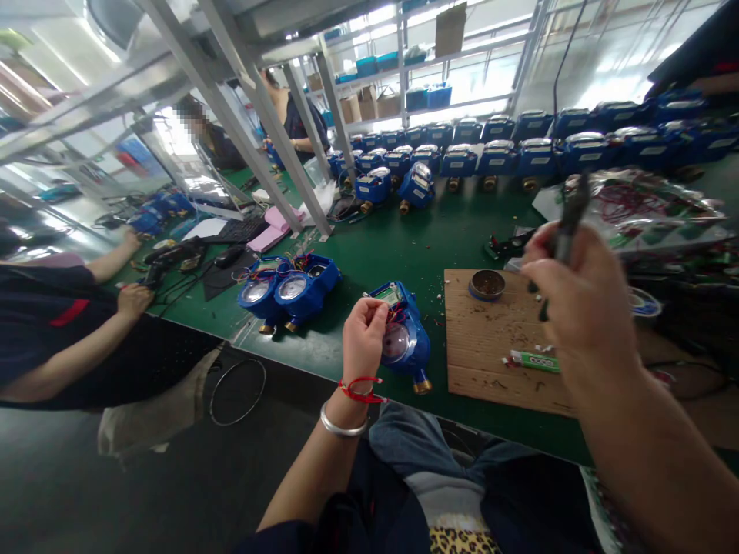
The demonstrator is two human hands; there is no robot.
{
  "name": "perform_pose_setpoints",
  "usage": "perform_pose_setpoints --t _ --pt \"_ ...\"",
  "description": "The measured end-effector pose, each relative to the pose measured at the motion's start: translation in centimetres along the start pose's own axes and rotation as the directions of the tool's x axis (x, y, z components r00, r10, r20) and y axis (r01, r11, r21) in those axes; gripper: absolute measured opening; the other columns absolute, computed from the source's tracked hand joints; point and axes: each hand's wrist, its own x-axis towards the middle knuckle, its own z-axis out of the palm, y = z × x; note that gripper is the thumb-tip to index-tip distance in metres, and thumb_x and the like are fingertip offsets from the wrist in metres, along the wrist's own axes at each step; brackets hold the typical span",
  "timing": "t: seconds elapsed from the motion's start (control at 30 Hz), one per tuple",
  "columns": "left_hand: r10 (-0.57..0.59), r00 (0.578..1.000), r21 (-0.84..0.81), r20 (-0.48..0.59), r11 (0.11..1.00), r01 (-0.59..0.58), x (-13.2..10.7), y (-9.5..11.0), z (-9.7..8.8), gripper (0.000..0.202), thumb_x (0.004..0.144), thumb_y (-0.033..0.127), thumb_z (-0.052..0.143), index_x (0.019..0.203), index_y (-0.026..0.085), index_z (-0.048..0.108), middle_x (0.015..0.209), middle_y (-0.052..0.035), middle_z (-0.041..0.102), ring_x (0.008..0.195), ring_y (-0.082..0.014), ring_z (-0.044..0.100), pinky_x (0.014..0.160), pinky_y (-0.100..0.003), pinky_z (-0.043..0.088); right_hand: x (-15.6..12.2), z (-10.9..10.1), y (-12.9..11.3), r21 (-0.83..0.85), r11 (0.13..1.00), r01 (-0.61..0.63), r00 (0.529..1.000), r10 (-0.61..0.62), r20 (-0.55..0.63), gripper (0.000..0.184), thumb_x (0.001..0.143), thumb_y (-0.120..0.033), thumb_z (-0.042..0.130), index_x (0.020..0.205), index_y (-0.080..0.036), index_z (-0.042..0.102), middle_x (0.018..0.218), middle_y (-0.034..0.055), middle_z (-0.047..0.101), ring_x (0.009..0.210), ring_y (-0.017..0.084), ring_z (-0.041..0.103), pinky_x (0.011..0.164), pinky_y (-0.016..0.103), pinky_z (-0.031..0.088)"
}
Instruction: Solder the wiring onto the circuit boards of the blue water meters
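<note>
In front of me on the green bench lies a blue water meter (409,345) with a clear round dial cover and a brass fitting towards me. Its top compartment is open, showing a green circuit board (388,295) and thin coloured wires (396,312). My left hand (365,332) is over this compartment, thumb and fingers pinched at the wires; the fingertips partly hide them. Raised above the cardboard at the right, my right hand (589,285) is closed round dark pliers (569,219), jaws upward and blurred.
The cardboard sheet (470,346) holds a small round tin (486,285) and a green battery (536,362). Two open blue meters (292,288) lie to the left. Rows of meters (496,158) line the back, near bagged wired parts (652,204). A co-worker's arms (118,315) are at far left.
</note>
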Motion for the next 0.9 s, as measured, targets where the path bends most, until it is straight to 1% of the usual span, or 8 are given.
perform_pose_setpoints --t 0.07,0.2,0.27,0.37,0.47,0.6,0.73,0.9 --pt "0.008 1.0 -0.007 0.016 1.0 -0.008 0.0 0.4 0.3 0.019 0.089 0.037 0.058 0.087 0.018 0.059 0.065 0.003 0.05 0.057 -0.01 0.044 0.054 -0.021 0.034 -0.1 0.7 -0.6 0.005 1.0 0.0 1.0 0.0 -0.011 0.027 0.07 -0.021 0.052 0.095 -0.018 0.063 0.075 0.003 0.063 0.073 0.018 0.057 0.068 0.027 0.042" --pt "0.038 0.998 0.069 0.054 0.997 -0.042 0.0 1.3 0.9 0.017 0.087 0.034 0.059 0.087 0.017 0.059 0.071 0.0012 0.056 0.064 -0.011 0.051 0.06 -0.021 0.04 -0.7 4.3 -2.4 0.034 0.999 -0.002 1.0 0.002 0.009 0.025 0.07 -0.019 0.051 0.093 -0.018 0.06 0.079 0.0033 0.063 0.073 0.018 0.056 0.068 0.027 0.041" --pt "0.039 0.997 0.131 0.071 0.99 -0.048 0.1 1.5 1.1 0.015 0.086 0.032 0.06 0.088 0.017 0.061 0.066 0.0026 0.054 0.061 -0.0106 0.049 0.059 -0.021 0.039 -1.0 5.7 -2.7 0.047 0.999 -0.021 0.999 0.02 0.036 0.022 0.071 -0.018 0.05 0.091 -0.018 0.058 0.081 0.0036 0.063 0.072 0.017 0.056 0.069 0.027 0.041" --pt "0.015 0.994 0.204 0.106 0.978 -0.037 0.5 1.7 1.1 0.013 0.084 0.028 0.061 0.087 0.017 0.064 0.058 0.0047 0.047 0.055 -0.0096 0.044 0.055 -0.021 0.035 -1.3 6.8 -2.2 0.049 0.998 -0.037 0.995 0.033 0.099 0.021 0.07 -0.016 0.05 0.09 -0.017 0.057 0.086 0.0046 0.064 0.075 0.018 0.056 0.072 0.028 0.041" --pt "-0.007 0.991 0.259 0.137 0.966 -0.028 0.8 1.7 1.1 0.013 0.082 0.029 0.062 0.084 0.016 0.065 0.059 0.0034 0.052 0.055 -0.0102 0.046 0.055 -0.021 0.036 -1.3 7.1 -1.5 0.033 0.999 -0.019 0.989 0.014 0.147 0.024 0.071 -0.015 0.05 0.093 -0.016 0.057 0.091 0.0056 0.064 0.081 0.019 0.057 0.075 0.029 0.041" --pt "-0.015 0.988 0.294 0.156 0.955 -0.032 1.1 1.5 1.2 0.015 0.083 0.031 0.061 0.082 0.017 0.064 0.062 0.0016 0.058 0.058 -0.0118 0.052 0.056 -0.021 0.038 -1.2 7.0 -1.0 -0.024 1.0 0.017 0.981 -0.012 0.191 0.028 0.071 -0.015 0.05 0.099 -0.015 0.058 0.094 0.0067 0.063 0.083 0.019 0.057 0.076 0.028 0.041" --pt "-0.008 0.987 0.293 0.161 0.955 -0.04 1.2 1.2 1.3 0.016 0.083 0.032 0.061 0.083 0.016 0.065 0.066 0.0 0.062 0.06 -0.0124 0.055 0.057 -0.022 0.04 -1.1 6.6 -1.0 -0.094 0.995 0.043 0.971 -0.02 0.24 0.03 0.071 -0.015 0.05 0.099 -0.014 0.06 0.092 0.007 0.062 0.08 0.018 0.055 0.073 0.028 0.04" --pt "-0.032 0.984 0.27 0.176 0.963 -0.016 1.2 1.2 1.4 0.017 0.083 0.033 0.062 0.084 0.017 0.066 0.072 -0.0021 0.067 0.066 -0.0143 0.061 0.061 -0.023 0.044 -1.2 6.0 -0.6 -0.143 0.987 0.076 0.958 -0.032 0.285 0.03 0.07 -0.014 0.05 0.098 -0.014 0.06 0.089 0.0061 0.061 0.077 0.017 0.053 0.071 0.027 0.039"
